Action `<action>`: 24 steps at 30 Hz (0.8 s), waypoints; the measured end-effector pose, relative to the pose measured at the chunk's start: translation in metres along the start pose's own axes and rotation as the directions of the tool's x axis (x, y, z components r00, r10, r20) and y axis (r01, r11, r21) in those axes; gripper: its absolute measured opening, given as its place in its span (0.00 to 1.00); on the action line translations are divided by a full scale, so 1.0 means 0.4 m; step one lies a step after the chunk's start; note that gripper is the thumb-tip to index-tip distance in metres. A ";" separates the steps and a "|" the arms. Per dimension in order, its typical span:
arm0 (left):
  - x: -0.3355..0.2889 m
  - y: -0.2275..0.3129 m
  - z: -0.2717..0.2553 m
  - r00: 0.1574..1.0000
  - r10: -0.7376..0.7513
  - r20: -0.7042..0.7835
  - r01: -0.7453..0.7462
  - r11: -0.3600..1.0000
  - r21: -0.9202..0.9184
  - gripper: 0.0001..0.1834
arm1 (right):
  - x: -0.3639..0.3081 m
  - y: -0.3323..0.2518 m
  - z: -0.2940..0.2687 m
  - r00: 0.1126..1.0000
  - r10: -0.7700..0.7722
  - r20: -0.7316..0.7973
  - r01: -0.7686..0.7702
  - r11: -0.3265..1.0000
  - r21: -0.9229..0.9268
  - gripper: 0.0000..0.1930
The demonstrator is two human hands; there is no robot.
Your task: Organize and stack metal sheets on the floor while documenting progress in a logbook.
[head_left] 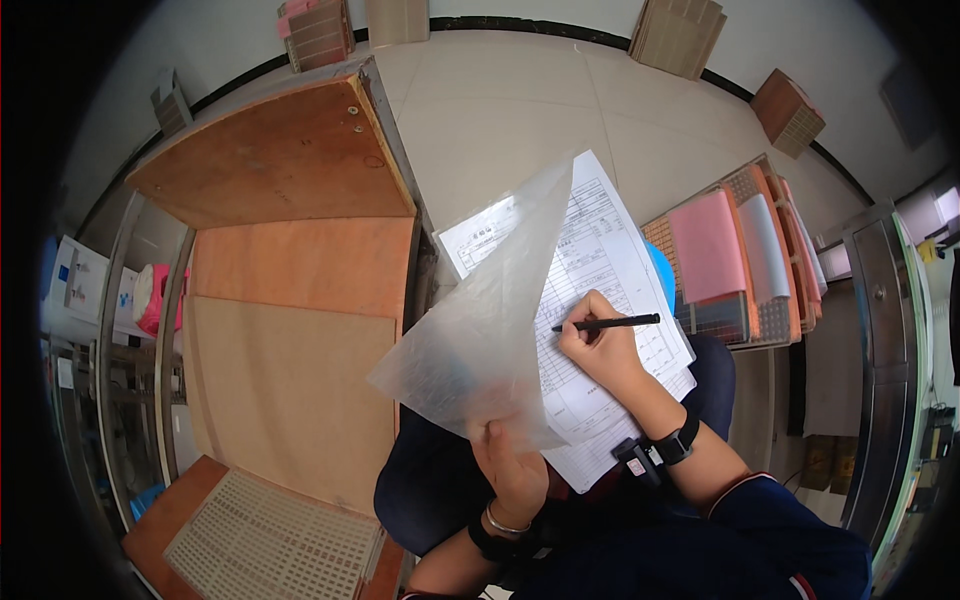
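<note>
A stack of printed forms (622, 268) lies across my lap, its top sheet ruled into tables. My right hand (603, 350) is closed around a black pen (632, 321), and the pen's point is at the table lines of the top form. A translucent plastic sheet (460, 345) is folded back over the left part of the papers. At its lower edge, my left hand (508, 470) grips the plastic sheet, with the thumb on the near side and the fingers behind, seen dimly through it. Another printed page (475, 235) shows beyond the plastic at the upper left.
On the left stands a wooden bench (300, 265) with a raised board and a perforated panel (270, 540) at its near end. A rack (740, 325) with pink and grey sheets stands right of my knees, beside a blue object (660, 268). Stacked boards (678, 35) lean against the far wall.
</note>
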State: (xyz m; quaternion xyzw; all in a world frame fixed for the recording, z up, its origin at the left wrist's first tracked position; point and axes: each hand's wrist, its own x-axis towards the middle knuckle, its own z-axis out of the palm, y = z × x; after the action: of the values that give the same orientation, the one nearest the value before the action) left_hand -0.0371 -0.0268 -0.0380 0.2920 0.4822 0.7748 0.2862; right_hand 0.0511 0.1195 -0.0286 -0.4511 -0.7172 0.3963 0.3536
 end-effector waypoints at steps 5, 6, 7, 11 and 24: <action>0.007 0.009 0.009 0.996 -0.091 -0.005 0.088 0.978 -0.188 0.17 | 0.000 0.008 0.002 1.000 0.025 -0.002 -0.025 0.999 0.036 0.09; 0.008 0.009 0.009 0.994 -0.110 -0.003 0.106 0.964 -0.242 0.17 | 0.001 0.004 0.003 1.000 0.025 -0.001 -0.025 0.999 0.036 0.09; 0.006 0.006 0.007 0.994 -0.112 -0.004 0.107 0.964 -0.242 0.17 | 0.001 -0.003 0.001 1.000 0.023 -0.004 -0.022 0.999 0.040 0.09; -0.006 -0.009 -0.007 0.999 -0.038 0.021 0.038 0.999 0.012 0.17 | 0.001 0.002 -0.001 1.000 0.013 0.000 -0.013 1.000 0.026 0.08; 0.010 0.012 0.012 0.991 -0.131 0.003 0.128 0.969 -0.213 0.16 | 0.002 -0.008 -0.004 0.999 0.051 0.003 -0.051 0.998 0.031 0.08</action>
State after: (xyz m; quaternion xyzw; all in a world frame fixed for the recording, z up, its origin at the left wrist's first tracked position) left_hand -0.0370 -0.0231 -0.0312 0.2231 0.4161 0.8033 0.3630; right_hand 0.0510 0.1196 -0.0250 -0.4633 -0.6996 0.4168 0.3495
